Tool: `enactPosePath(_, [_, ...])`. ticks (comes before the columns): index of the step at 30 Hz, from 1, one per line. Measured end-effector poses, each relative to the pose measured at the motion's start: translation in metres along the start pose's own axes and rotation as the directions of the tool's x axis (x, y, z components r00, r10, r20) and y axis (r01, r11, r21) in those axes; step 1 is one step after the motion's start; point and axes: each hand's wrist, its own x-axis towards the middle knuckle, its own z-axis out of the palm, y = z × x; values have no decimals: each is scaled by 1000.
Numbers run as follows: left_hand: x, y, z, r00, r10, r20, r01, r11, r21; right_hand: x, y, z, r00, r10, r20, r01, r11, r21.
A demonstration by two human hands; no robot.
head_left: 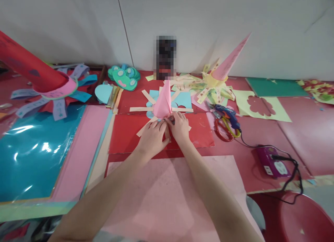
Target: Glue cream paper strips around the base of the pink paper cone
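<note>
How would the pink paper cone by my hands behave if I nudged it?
The pink paper cone looks light, apparently just a rolled sheet. Its thin wall would probably dent under a firm push. The cream strips splayed around its base might help keep it from tipping.

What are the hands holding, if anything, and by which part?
The left hand and right hand are at the near base edge of the pink cone, by a pale paper strip. The contact is hidden, so a firm hold cannot be told.
</note>
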Motion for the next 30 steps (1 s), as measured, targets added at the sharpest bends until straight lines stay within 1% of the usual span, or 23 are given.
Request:
enactPosePath(6, [-2,-4,4,999,8,-41,-8,1000,-5,2,5,1,1000,-12,-9,13,996,86])
enactPosePath(11, [-3,-6,9,997,-38,-68,34,997,-71,1,7,-2,1000,9,-17,-5,982,189])
enactPosePath(14, [-3,-8,11,994,-79,-80,72,993,-88,1,6,-3,1000,15,-19,-11,976,218])
enactPosePath(24, [-4,-7,12,991,-79,-108,78,997,-22,0,5,0,999,3,-49,6,981,195])
enactPosePath(28, [-6,-7,12,988,-61,-139,69,996,54,0,4,0,999,-1,-46,9,982,187])
enactPosePath(30, [-7,-7,12,989,-60,-136,73,993,93,0,4,0,999,-2,-41,10,982,186])
